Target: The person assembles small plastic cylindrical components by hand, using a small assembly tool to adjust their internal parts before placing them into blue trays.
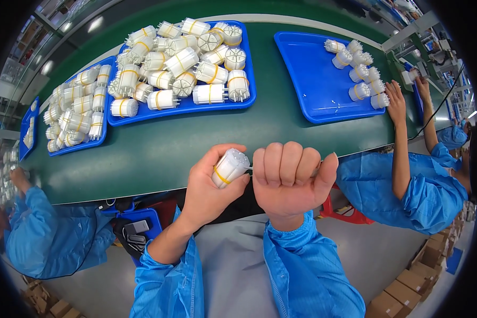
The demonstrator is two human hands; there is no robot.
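Note:
My left hand point(202, 192) is wrapped round a white plastic cylinder point(229, 168) with a yellow band about it. The cylinder tilts, its ribbed end turned up toward my right hand point(291, 183). That hand is closed, its fingers curled toward the palm and the thumb out to the right. A thin pale tip juts from its left side and reaches the cylinder's end. Whatever the curled fingers hold is mostly hidden. Both hands are over the near edge of the green work table point(196, 130).
Blue trays heaped with similar banded cylinders stand at the far left point(107, 139) and far middle point(249, 103). Another blue tray point(312, 79) at the right holds several cylinders, with a co-worker's hand point(396, 103) at its edge. A second person point(47, 228) sits at left.

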